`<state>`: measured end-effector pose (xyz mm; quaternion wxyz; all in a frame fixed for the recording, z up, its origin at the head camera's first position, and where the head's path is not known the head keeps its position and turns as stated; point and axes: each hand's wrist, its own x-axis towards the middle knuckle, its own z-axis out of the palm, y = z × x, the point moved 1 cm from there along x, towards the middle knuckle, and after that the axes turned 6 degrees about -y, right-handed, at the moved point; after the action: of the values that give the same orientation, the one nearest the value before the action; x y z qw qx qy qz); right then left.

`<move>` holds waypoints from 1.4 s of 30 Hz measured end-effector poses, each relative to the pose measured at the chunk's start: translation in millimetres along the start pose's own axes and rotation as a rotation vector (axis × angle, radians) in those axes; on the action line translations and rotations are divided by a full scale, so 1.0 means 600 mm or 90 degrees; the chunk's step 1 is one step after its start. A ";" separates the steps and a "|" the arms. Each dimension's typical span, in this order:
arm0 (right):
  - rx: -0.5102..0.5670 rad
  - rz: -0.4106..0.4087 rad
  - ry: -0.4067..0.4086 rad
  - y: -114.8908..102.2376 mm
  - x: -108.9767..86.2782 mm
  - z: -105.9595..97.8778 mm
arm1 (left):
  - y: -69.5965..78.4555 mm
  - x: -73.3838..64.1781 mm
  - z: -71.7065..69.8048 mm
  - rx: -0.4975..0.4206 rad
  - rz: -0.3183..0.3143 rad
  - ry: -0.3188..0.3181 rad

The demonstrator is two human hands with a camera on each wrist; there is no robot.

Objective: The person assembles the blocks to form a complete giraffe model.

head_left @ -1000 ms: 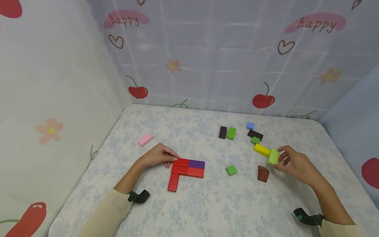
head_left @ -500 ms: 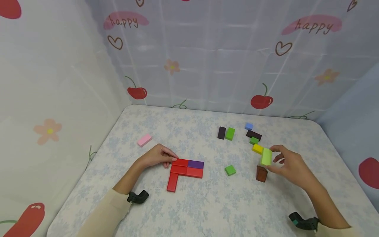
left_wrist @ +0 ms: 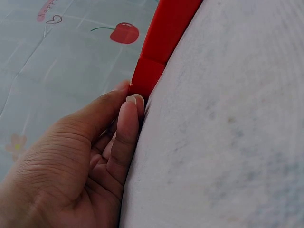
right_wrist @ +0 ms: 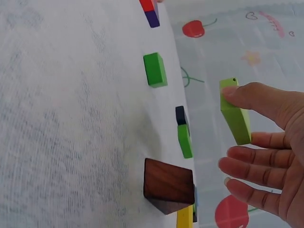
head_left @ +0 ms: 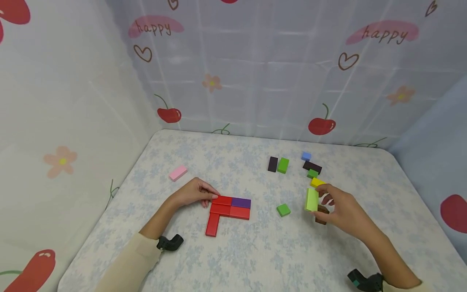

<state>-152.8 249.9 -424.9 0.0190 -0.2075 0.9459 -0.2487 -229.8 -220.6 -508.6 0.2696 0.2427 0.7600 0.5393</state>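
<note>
With its fingers, my right hand (head_left: 341, 209) gripped a lime block (head_left: 311, 199) by its ends, long axis front-to-back, well right of the red block (head_left: 223, 200) my left hand (head_left: 192, 191) pinched.

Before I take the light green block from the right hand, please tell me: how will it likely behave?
The light green block is probably stiff, since its edges look straight under the pinch. It may be light: the right hand holds it up by its ends. Its flat faces suggest sliding rather than rolling.
</note>
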 end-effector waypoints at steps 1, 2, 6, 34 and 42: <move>0.001 -0.003 -0.005 -0.006 0.000 0.002 | 0.000 0.000 0.000 0.001 0.000 0.001; 0.001 -0.004 -0.011 -0.013 0.000 0.003 | 0.001 0.000 0.000 0.001 -0.002 0.001; 0.010 -0.001 -0.038 -0.039 -0.001 0.010 | 0.001 -0.001 0.000 0.000 -0.005 0.002; -0.028 -0.094 -0.158 -0.156 0.016 0.111 | -0.002 0.002 0.001 -0.007 -0.015 0.012; -0.053 -0.106 -0.203 -0.187 0.024 0.138 | -0.001 0.002 0.000 0.005 -0.003 0.005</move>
<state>-111.8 117.3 -442.8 0.1393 -0.3226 0.9199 -0.1739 -230.7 -219.9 -509.1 0.2667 0.2396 0.7638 0.5367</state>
